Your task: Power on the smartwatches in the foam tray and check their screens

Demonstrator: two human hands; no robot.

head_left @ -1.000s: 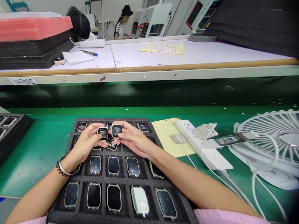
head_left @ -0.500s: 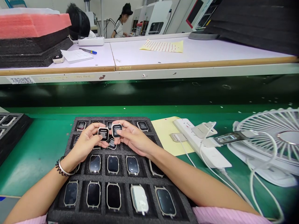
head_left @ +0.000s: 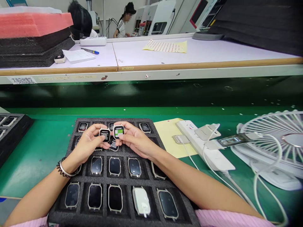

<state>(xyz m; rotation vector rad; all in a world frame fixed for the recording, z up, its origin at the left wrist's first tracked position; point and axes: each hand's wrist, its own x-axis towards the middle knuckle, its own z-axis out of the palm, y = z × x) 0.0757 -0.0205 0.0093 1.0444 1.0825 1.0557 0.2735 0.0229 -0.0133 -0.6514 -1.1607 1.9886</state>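
Note:
My left hand [head_left: 91,138] is closed on a smartwatch body [head_left: 104,133] with white text on a black screen. My right hand [head_left: 134,138] grips another smartwatch body [head_left: 118,131] right beside it, its screen lit green and white, with my thumb at the screen's lower edge. Both are held over a black foam tray [head_left: 106,179] whose compartments hold several strapless watches. In the back rows some screens show text, one of them a watch [head_left: 114,144] just below my fingers. Front-row watches such as this dark one [head_left: 115,198] are unlit; another [head_left: 142,201] looks white. My hands and forearms hide some compartments.
On the right lie a white power strip [head_left: 189,126] with chargers and cables, a yellow sheet [head_left: 163,132] and a white fan [head_left: 279,138]. Another foam tray [head_left: 17,132] sits at left. A raised shelf [head_left: 201,52] runs behind; two people are beyond it.
The watch screen in my right hand has gone from white text on black to green and white. My right thumb has shifted slightly down on it; the left hand stays put.

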